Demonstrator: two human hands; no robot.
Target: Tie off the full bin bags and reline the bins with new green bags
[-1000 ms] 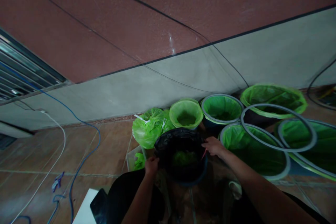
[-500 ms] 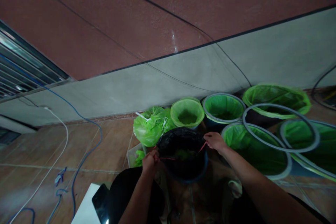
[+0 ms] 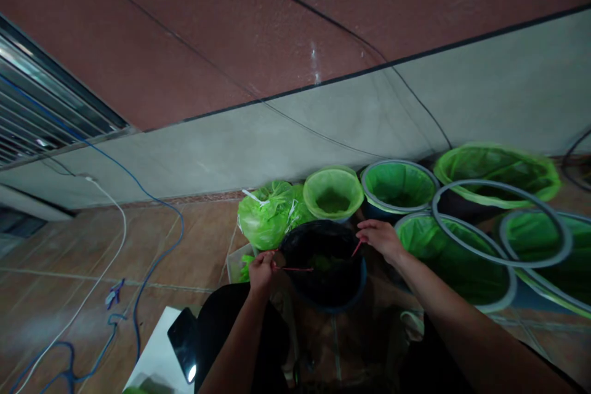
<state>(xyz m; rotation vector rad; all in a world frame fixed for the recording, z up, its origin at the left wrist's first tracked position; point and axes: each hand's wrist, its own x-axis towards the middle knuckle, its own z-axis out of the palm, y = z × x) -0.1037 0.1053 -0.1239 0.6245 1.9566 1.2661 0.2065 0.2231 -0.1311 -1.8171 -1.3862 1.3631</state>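
Observation:
Between my knees stands a dark blue bin (image 3: 344, 303) lined with a black garbage bag (image 3: 318, 231). Something green shows dimly inside the bag. My left hand (image 3: 261, 272), at the bag's left rim, is closed on a thin red drawstring (image 3: 298, 269) that stretches over the opening. At the right rim, my right hand (image 3: 379, 239) pinches another length of red drawstring (image 3: 357, 247). Just behind the bin is a tied green bag (image 3: 265, 218), beside a small bin with a pale green liner (image 3: 333, 181).
Several bins with green liners stand right, including one with a grey rim (image 3: 501, 306); a loose grey ring (image 3: 566, 240) lies across them. Left are a phone (image 3: 182, 335) on a white surface (image 3: 154, 351), a blue hose (image 3: 154, 258), a white cable (image 3: 124, 228) and a clamp-like tool (image 3: 114, 295).
Both hands stay at the bag's rim with the red drawstrings. My right hand has lifted slightly and its fingers have spread a little. The view has shifted slightly.

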